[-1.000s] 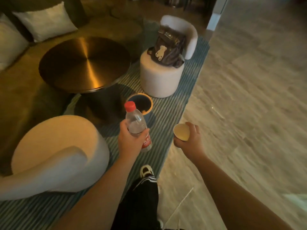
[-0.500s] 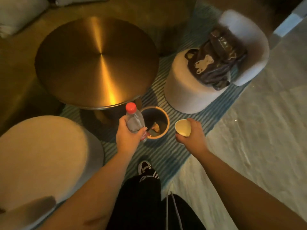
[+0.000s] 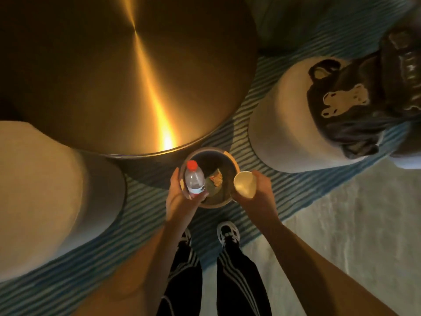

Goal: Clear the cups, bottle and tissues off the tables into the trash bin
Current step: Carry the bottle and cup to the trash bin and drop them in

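Left hand [image 3: 180,197]: I grip a clear plastic water bottle [image 3: 194,179] with a red cap, upright, low on its body, so it hangs over the left side of the trash bin [image 3: 230,158] at lower centre of the frame.
Right hand [image 3: 257,190]: my fingers wrap a pale paper cup [image 3: 245,184], mouth tipped toward me, over the bin's right rim.
Trash bin: round and dark inside, standing on the striped rug just beside the edge of the round brass surface [image 3: 114,71]; crumpled brownish waste already lies at the bottom.
Why held so: both items appear lined up above the opening, so letting go should drop them straight in.
Risk: the cup sits near the rim and could, I judge, glance off it.
Surroundings: a pale stool [image 3: 280,124] with a dark bear-print bag [image 3: 355,103] at right.
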A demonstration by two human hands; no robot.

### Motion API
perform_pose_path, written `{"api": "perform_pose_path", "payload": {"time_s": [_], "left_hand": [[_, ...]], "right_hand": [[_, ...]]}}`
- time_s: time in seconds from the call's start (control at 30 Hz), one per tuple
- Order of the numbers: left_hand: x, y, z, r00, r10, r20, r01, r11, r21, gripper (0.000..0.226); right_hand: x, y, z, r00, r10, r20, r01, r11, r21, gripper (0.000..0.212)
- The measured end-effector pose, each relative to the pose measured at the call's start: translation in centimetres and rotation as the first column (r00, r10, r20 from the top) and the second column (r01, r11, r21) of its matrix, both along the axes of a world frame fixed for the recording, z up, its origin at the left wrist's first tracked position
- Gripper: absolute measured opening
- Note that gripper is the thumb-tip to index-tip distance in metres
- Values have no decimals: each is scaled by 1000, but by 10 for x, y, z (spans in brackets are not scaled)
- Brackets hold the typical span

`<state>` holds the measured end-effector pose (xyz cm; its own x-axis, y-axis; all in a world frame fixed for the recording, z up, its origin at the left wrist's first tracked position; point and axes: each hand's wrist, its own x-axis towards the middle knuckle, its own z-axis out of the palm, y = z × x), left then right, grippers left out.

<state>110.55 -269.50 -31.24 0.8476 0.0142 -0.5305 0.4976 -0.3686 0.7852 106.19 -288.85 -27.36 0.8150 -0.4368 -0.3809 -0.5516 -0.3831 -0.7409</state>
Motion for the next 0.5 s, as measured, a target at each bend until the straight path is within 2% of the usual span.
{"api": "perform_pose_path", "payload": {"time_s": [0.1, 0.17, 0.23, 0.37, 0.5], "left_hand": [[-5, -2, -6, 994, 74, -78, -69, 996, 62, 113], [-9, 0, -9, 984, 151, -96, -146, 988, 57, 111], [-13, 4, -11, 982, 171, -79, -165, 983, 75, 102], [-19, 12, -7, 995, 90, -47, -76, 967, 242, 88], [-26, 17, 11, 996, 86, 35, -93, 948, 305, 73]], "right_hand": [[16, -6, -16, 990, 137, -15, -138, 979, -148, 55], [28, -9, -25, 979, 198, -56, -206, 954, -217, 64], [37, -10, -34, 973, 218, -76, -229, 957, -179, 73], [48, -11, -45, 940, 322, -112, -332, 939, -84, 90], [51, -13, -36, 889, 429, -159, -448, 888, -106, 96]]}}
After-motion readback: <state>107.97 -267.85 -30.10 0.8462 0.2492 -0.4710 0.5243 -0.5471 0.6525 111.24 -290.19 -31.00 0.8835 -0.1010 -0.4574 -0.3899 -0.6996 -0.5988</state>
